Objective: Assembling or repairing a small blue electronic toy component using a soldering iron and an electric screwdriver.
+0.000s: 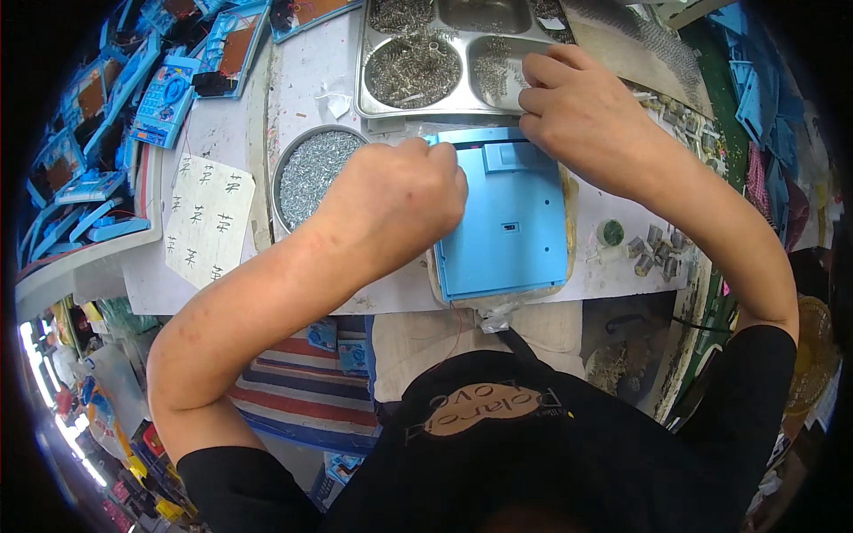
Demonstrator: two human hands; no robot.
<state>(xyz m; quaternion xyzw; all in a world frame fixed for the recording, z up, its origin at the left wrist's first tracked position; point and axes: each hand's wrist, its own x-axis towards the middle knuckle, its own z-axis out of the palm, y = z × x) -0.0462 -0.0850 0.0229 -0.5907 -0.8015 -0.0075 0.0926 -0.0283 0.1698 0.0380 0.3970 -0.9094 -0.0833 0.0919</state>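
A flat blue plastic casing (502, 253) lies on a pad in front of me, with a raised rectangular cover and a small slot in its face. My left hand (400, 191) is closed over the casing's upper left edge; its fingertips are turned away, so whatever they pinch is hidden. Beyond the casing's far right corner, my right hand (577, 115) has its fingers curled together at the edge of a compartmented steel tray (418, 113). Small metal springs (413, 71) fill the tray's compartments. I cannot make out anything between the right fingertips.
Left of the casing stands a round metal bowl of small screws (315, 173). A handwritten paper sheet (209, 222) lies farther left, near piled blue casings (164, 102). Small metal parts (656, 250) and a round green-filled piece (611, 233) sit to the right.
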